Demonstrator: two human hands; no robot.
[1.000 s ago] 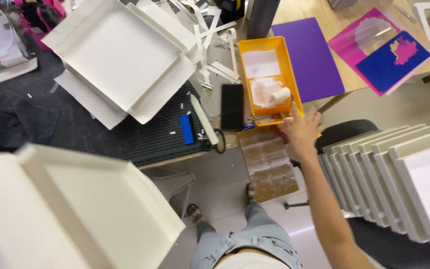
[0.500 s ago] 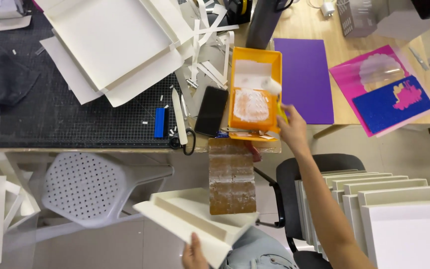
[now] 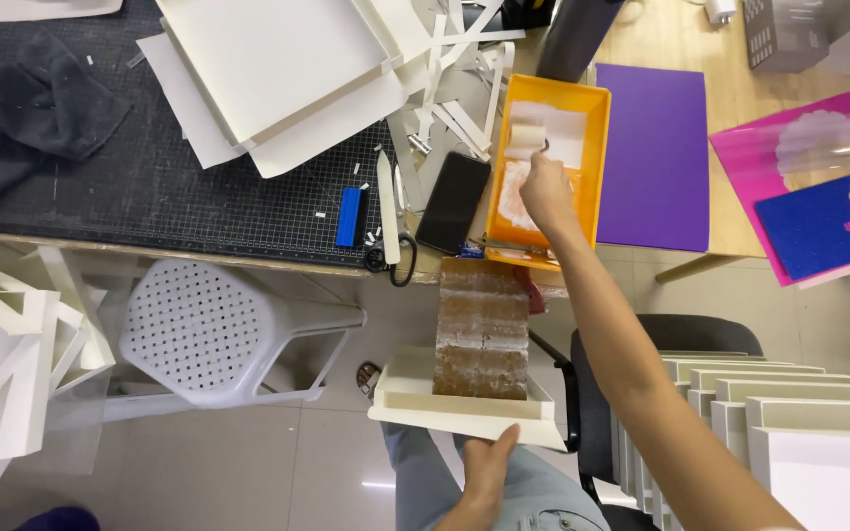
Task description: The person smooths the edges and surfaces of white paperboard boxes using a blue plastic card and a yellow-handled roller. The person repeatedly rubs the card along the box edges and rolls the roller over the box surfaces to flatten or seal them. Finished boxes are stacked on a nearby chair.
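My right hand (image 3: 544, 189) reaches into an orange tray (image 3: 594, 147) on the desk and grips the handle of a small white roller (image 3: 527, 137) lying at the tray's far end. White paste coats the tray's floor. My left hand (image 3: 487, 464) holds the near edge of a white box tray (image 3: 415, 403) over my lap. A brown stained board (image 3: 482, 324) slopes from the desk edge down into that white tray.
A black phone (image 3: 454, 202), a blue cutter (image 3: 349, 216), scissors (image 3: 395, 258) and paper strips lie on the black cutting mat (image 3: 179, 187). White box lids (image 3: 268, 59) pile at the back. A purple sheet (image 3: 656, 157), pink and blue sheets (image 3: 819, 187), a white perforated chair (image 3: 199, 334) and stacked white boxes (image 3: 789, 413) surround me.
My right hand moved from the orange tray's near rim into it and took hold of the roller. The white box tray in my left hand has levelled out under the brown board.
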